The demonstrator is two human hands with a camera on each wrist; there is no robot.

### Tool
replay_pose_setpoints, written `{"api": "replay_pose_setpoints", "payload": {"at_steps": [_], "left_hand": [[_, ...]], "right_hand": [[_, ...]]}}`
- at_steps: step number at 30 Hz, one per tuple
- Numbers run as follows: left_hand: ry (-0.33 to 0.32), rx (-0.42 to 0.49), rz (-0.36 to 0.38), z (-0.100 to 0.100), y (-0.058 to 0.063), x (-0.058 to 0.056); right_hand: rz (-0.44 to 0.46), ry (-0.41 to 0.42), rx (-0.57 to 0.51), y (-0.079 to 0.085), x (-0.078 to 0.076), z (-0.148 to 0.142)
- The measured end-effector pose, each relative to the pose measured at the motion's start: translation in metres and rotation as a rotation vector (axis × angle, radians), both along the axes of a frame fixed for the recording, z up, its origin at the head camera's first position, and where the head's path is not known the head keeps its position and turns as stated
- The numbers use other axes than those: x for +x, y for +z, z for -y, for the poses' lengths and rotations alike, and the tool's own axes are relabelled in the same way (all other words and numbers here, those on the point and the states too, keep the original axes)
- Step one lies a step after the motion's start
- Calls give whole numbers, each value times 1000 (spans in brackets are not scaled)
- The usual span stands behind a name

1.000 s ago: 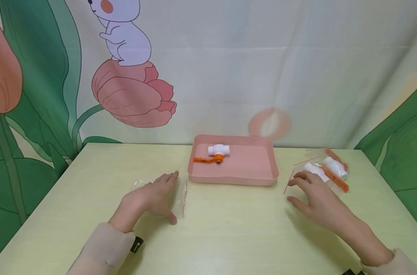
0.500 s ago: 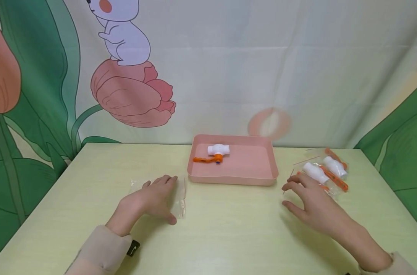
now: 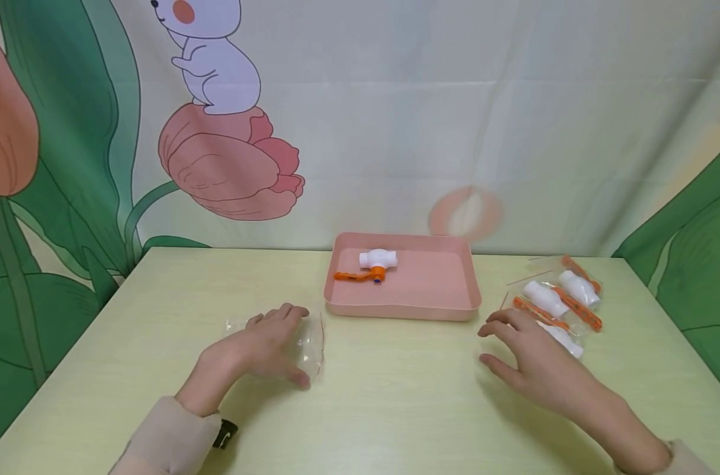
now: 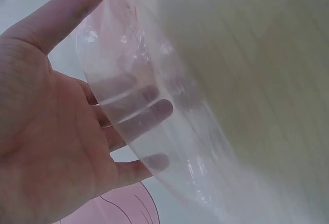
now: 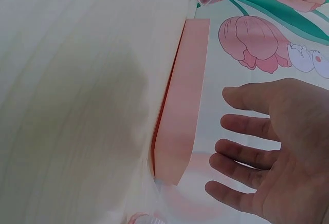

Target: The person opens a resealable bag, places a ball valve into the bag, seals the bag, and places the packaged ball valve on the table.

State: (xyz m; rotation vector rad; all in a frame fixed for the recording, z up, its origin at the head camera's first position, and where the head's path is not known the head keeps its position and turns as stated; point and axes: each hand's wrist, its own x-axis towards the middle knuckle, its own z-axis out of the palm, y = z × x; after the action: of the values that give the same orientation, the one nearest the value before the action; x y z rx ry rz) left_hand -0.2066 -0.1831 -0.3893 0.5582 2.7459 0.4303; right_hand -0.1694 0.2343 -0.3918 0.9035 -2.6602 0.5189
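My left hand (image 3: 268, 343) is over a clear plastic zip bag (image 3: 310, 344) on the table, thumb and fingers spread. In the left wrist view the fingers show through the film of the bag (image 4: 175, 131), lightly bent and not pinching it; I see nothing inside. My right hand (image 3: 529, 356) hovers with loosely bent fingers and nothing in its grasp, just in front of several clear bags holding white ball valves (image 3: 545, 299) with orange handles (image 3: 579, 309). It partly covers the nearest bagged valve (image 3: 563, 340).
A pink tray (image 3: 431, 311) stands at the back middle of the pale table (image 3: 384, 409). One unbagged white ball valve (image 3: 378, 258) with an orange handle lies in its left half. A printed curtain (image 3: 384, 132) hangs behind the table.
My right hand has drawn left and slightly nearer, uncovering more of the nearest bagged valve. The left hand has barely shifted; the clear bag under it looks a little more rumpled.
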Motion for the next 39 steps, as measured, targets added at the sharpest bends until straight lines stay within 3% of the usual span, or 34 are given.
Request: {"api": "replay_pose_setpoints", "payload": {"at_steps": [11, 22, 31, 34, 39], "left_hand": [[-39, 30, 8, -8, 5, 6], [-96, 80, -32, -25, 10, 14], [-157, 126, -72, -45, 16, 27], [-191, 158, -109, -52, 18, 31], [-238, 180, -177, -63, 19, 39]], "right_hand": [[37, -7, 9, -2, 2, 6], [38, 16, -11, -2, 3, 15], [29, 94, -148, -5, 1, 23], [107, 129, -238, -6, 3, 29], [328, 153, -350, -5, 9, 41]]}}
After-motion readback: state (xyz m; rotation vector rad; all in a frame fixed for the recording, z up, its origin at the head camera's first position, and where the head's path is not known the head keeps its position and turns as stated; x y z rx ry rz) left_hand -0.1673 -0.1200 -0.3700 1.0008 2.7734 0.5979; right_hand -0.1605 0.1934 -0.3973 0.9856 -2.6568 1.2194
